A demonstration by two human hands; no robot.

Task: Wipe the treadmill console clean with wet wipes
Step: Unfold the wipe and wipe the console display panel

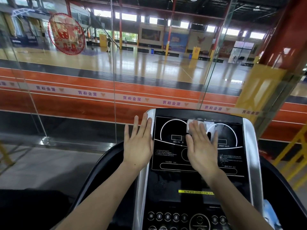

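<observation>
From the head view, your right hand [201, 145] lies flat, fingers straight, pressing a white wet wipe [193, 126] against the upper middle of the treadmill console [197, 181] display (a smeared patch shows beside it). Your left hand [138, 141] rests open, fingers extended, against the console's silver left edge.

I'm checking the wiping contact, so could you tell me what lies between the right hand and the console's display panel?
In the head view, a white wet wipe lies flat between the right hand and the display panel.
</observation>
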